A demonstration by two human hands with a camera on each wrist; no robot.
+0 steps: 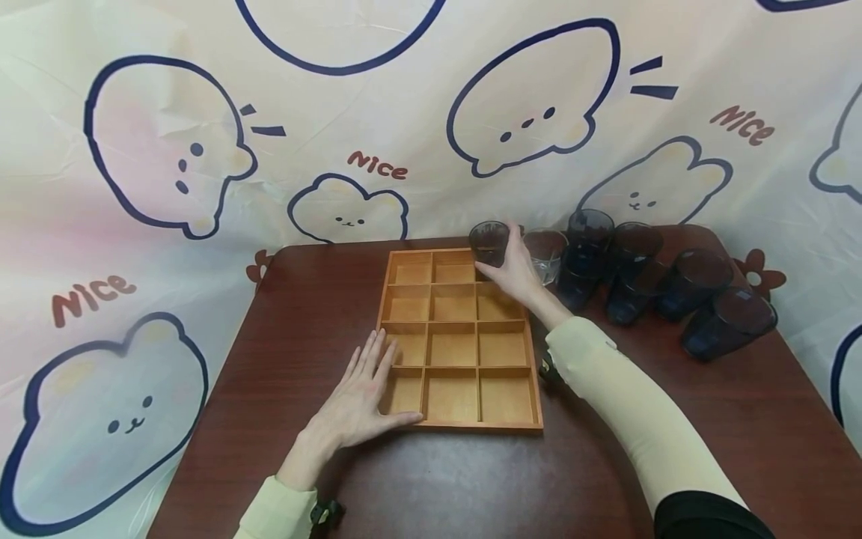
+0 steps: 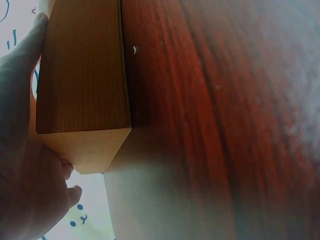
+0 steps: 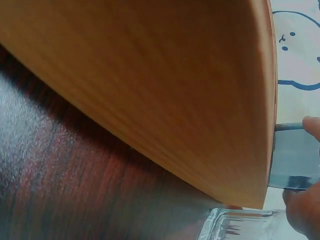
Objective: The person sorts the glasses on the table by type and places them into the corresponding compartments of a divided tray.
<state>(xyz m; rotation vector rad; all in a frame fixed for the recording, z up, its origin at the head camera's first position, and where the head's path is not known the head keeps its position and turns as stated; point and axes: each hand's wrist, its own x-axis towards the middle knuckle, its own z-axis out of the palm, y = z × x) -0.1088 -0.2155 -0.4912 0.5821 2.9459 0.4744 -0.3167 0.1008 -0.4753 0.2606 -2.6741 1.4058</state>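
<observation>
A wooden tray (image 1: 450, 344) with a grid of square compartments lies on the table. My right hand (image 1: 517, 271) grips a smoky grey glass (image 1: 489, 241) between thumb and fingers, over the tray's far right corner. In the right wrist view the glass (image 3: 296, 155) shows at the tray's upper edge; whether it touches the compartment floor is hidden. My left hand (image 1: 357, 404) rests on the tray's near left corner, fingers extended along the left side and thumb along the front edge. The left wrist view shows that hand beside the tray's corner (image 2: 82, 75).
A clear glass (image 1: 547, 251) stands just right of my right hand. Several dark blue glasses (image 1: 730, 322) are grouped on the right side of the brown table (image 1: 296, 299). A patterned cloth (image 1: 417, 120) hangs behind the table.
</observation>
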